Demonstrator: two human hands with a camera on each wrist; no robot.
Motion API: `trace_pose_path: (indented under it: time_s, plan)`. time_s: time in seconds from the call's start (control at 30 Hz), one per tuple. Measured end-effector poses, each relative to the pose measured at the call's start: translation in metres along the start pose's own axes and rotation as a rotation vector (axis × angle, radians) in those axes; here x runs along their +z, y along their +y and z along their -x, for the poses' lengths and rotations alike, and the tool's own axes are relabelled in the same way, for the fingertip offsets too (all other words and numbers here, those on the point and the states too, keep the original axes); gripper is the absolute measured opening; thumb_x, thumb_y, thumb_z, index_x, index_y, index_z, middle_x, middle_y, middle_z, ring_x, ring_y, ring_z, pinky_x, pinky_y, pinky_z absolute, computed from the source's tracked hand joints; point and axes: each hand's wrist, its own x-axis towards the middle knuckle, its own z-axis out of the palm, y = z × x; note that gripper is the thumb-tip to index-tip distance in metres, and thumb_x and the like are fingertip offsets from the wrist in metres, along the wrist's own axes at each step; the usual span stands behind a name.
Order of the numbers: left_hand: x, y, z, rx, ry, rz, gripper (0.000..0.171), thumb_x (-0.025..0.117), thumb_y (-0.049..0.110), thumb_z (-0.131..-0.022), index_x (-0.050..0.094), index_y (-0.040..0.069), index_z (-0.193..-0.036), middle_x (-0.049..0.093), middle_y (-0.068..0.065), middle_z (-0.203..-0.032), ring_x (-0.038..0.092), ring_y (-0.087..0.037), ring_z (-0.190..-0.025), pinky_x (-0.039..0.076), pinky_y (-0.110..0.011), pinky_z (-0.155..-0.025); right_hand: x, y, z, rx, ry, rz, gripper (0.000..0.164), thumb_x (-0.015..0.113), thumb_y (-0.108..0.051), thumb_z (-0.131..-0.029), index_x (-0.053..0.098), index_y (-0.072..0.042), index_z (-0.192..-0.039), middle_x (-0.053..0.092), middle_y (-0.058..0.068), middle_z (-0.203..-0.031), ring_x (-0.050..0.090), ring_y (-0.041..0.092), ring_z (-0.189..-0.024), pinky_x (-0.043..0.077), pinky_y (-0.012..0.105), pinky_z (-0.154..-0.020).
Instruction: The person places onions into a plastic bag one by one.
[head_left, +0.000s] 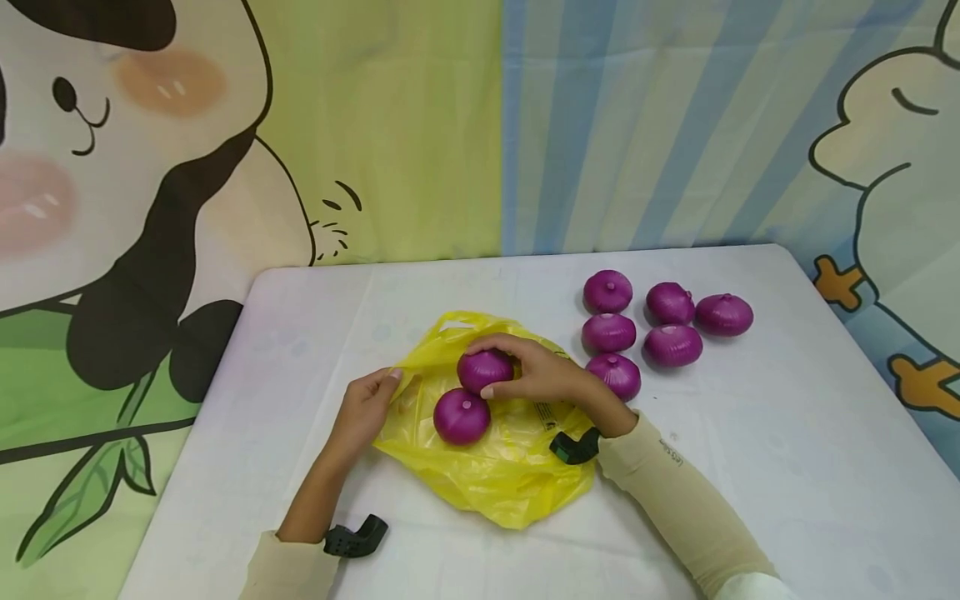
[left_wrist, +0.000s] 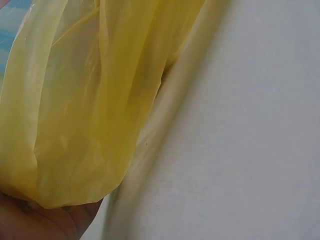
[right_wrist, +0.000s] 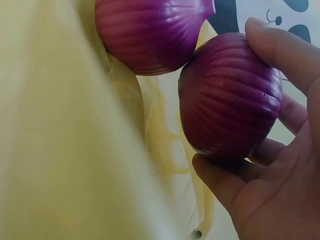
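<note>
Mid-frame, bagging seems in hand: right-hand grip (head_left: 536,371) holds an onion (head_left: 478,375), left-hand grip (head_left: 366,410) pinches the bag (head_left: 517,493); release probably next.

Nothing was clearly legible
Small dark lettering (head_left: 671,452) marked the right sleeve (head_left: 686,508); dark print (head_left: 545,415) on the yellow bag (head_left: 517,475) was unreadable.

My right hand (right_wrist: 287,182) grips ribbed purple onion (right_wrist: 227,97), fingers round top, right side and underside. Its upper left meets second onion (right_wrist: 150,35), cut off by top edge. Blurred yellow plastic (right_wrist: 60,145) fills left. Cartoon print (right_wrist: 265,10) behind, at top right.
</note>
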Motion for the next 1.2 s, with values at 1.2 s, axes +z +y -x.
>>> trace_pose_path:
  time_s: [1.2]
  plan:
    - [-0.004, 0.004, 0.003, -0.007, 0.015, -0.027, 0.046, 0.046, 0.04, -0.103, 0.07, 0.003, -0.116, 0.065, -0.01, -0.104, 0.051, -0.021, -0.086, 0.044, -0.025, -0.078, 0.0, 0.011, 0.009, 0.024, -0.089, 0.16, 0.05, 0.077, -0.027, -0.085, 0.056, -0.017, -0.13, 0.052, -0.004, -0.131, 0.052, 0.015, -0.114, 0.047, 0.033, -0.096]
